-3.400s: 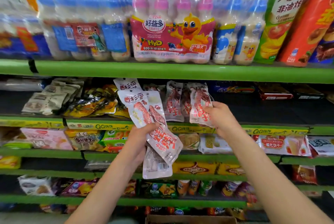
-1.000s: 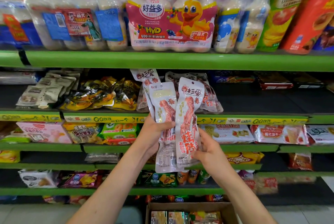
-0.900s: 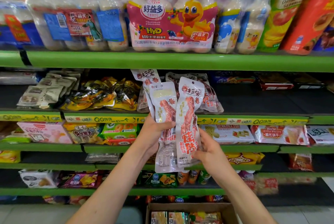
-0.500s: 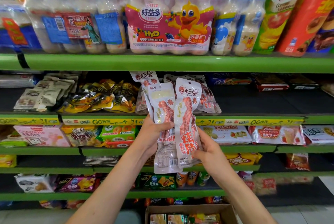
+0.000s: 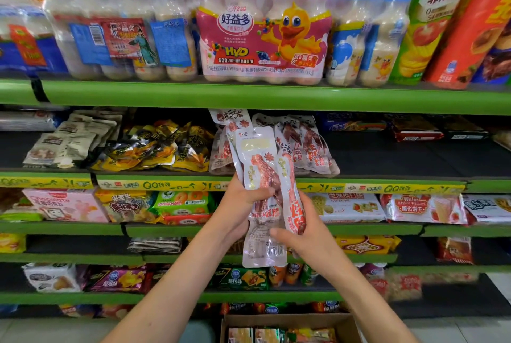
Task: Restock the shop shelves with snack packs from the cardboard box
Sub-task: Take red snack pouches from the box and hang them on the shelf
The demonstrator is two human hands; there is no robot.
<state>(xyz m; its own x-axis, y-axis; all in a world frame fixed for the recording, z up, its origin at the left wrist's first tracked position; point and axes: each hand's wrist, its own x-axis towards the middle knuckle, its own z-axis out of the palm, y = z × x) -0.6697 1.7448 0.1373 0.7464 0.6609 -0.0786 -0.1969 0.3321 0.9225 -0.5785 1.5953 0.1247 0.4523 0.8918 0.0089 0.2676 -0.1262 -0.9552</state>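
My left hand grips a small bunch of clear and red meat-snack packs, held upright in front of the second shelf. My right hand holds one of these packs from the right side, its fingers curled round the lower part. Behind the bunch, more packs of the same kind lean on the dark second shelf. The open cardboard box stands on the floor below, with colourful packs inside.
Shrink-wrapped drink bottles and tall crisp tubes fill the top green shelf. Yellow-black pouches and pale pouches lie left of the meat snacks. Biscuit packs line the lower shelves.
The pack in my right hand has turned edge-on and slid partly behind the front pack. My right hand has dropped lower along the bunch. My left hand has stayed put.
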